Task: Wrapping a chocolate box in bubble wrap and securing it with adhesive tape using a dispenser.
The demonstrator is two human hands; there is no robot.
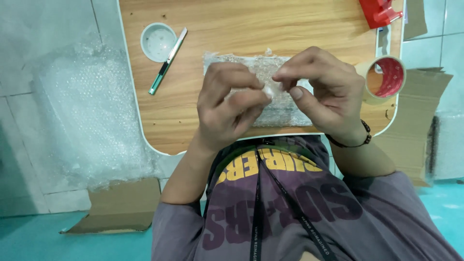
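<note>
Between our fingertips, above the table's near edge, sat a small white piece. Our left hand pinched it from one side, thumb and forefinger closed on it; our right hand pinched it from the other, same closed grip. We couldn't tell what the piece was, too small. Directly under the pinch lay a bubble-wrap bundle on the wooden table. Off to the right of the grip stood a tape roll, with a red tape dispenser further out. Left of the grip and beyond it: a green utility knife just beside a white round lid. A bubble-wrap sheet lay on the floor, well left.
</note>
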